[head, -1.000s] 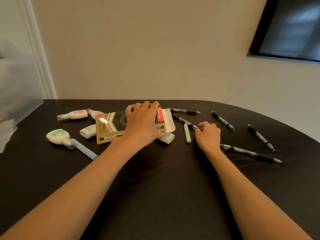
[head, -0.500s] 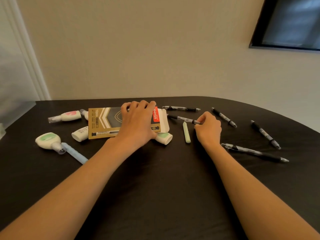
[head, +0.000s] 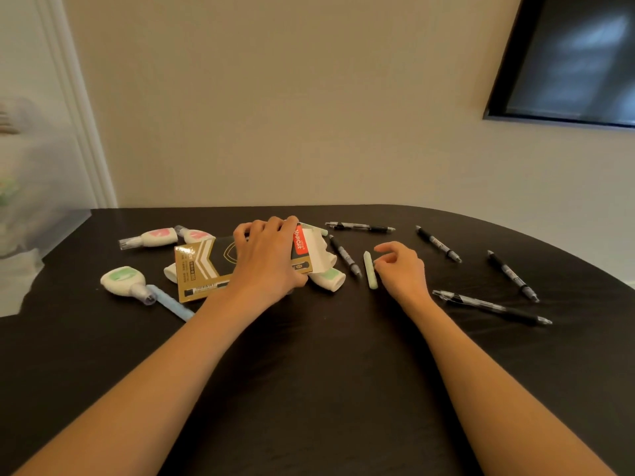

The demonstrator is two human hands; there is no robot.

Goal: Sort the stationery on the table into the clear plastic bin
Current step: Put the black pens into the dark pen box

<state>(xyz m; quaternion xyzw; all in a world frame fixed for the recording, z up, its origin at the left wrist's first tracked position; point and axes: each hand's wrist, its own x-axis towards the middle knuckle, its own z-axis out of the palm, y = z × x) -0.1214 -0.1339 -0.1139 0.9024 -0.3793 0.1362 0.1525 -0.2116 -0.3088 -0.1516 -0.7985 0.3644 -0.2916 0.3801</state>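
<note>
Gold-black box (head: 202, 269) lies gripped by the left hand (head: 266, 259); right hand (head: 400, 269) (loosely curled, empty) rests beside a green stick (head: 370, 274).

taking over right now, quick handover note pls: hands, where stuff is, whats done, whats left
Left hand: grips the box, which lies across some of the tapes.
Right hand: empty, fingers loosely curled, just right of the green stick.
Table: five pens lie right of the box, more tapes and a blue stick left of it.
Bin: blurred at the far left edge, contents unclear.
Done: nothing visibly binned.
Left: box, pens, tapes and both sticks all need to go in.
</note>
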